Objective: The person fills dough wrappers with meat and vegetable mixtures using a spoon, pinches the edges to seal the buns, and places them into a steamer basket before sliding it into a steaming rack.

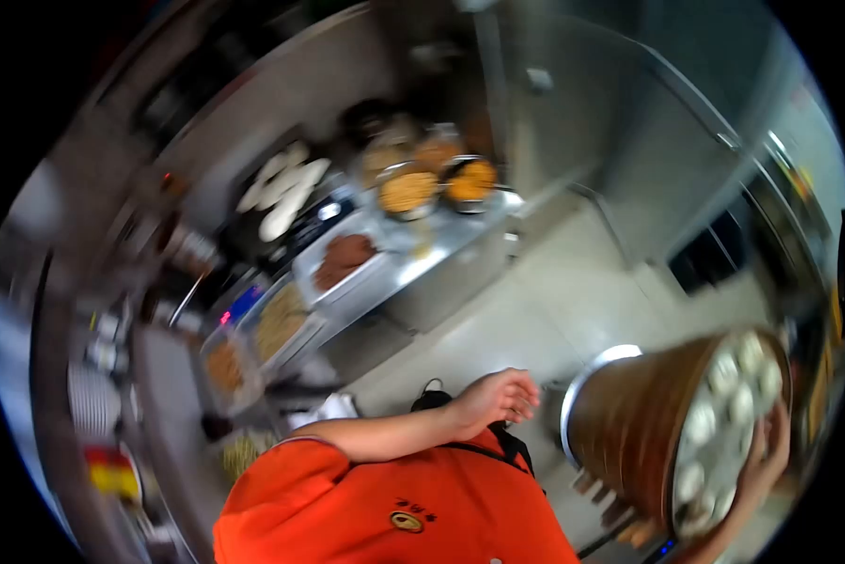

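head | right hand [768, 453] grips steamer [629, 428] full of buns [723, 374], held up, not set down | left hand [500, 399] half-curled, empty

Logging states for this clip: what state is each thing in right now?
steamer: tipped sideways, lidless, full of buns
left hand: curled, nothing seen in it
right hand: gripping the steamer's rim
bowls: uncovered, full
trays: uncovered, holding food
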The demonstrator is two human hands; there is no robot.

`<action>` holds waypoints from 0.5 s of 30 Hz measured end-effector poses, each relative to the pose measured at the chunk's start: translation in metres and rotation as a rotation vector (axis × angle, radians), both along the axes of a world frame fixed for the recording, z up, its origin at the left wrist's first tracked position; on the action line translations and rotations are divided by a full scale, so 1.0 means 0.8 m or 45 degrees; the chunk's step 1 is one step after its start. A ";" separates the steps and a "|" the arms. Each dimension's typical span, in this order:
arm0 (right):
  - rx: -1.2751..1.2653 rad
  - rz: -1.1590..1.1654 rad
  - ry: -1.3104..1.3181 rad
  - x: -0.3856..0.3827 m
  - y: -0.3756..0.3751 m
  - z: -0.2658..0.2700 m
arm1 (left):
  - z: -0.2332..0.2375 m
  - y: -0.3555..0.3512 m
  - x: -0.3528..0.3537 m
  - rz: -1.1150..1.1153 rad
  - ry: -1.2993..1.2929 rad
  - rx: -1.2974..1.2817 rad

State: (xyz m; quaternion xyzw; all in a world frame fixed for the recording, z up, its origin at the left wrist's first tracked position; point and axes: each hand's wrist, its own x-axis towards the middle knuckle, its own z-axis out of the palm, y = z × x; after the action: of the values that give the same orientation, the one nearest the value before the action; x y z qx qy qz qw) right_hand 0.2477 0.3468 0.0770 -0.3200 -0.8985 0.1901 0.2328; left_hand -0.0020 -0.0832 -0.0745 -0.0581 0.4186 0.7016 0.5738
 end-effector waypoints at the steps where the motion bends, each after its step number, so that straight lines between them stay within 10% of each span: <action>1: 0.085 0.074 0.120 -0.032 -0.023 -0.021 | -0.003 -0.032 -0.020 0.168 0.040 -0.006; 4: -0.095 -0.052 -0.371 -0.109 -0.221 0.041 | -0.017 -0.104 -0.039 0.407 0.047 0.009; 5: 0.375 0.498 -0.261 -0.146 -0.259 0.041 | -0.022 -0.134 -0.048 0.478 0.035 0.016; 7: -0.672 0.613 -0.236 -0.205 -0.295 -0.054 | -0.043 -0.202 -0.078 0.689 0.124 0.086; 15: -0.939 1.099 -0.582 -0.430 -0.592 -0.146 | -0.030 -0.536 -0.310 1.398 0.962 -0.930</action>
State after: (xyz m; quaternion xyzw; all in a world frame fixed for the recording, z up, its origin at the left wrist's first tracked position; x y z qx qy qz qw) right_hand -0.0965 -0.1269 -0.0401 -0.0195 -0.8492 0.4924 -0.1901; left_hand -0.2501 -0.5120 -0.0988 -0.2000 0.7033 0.6754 -0.0957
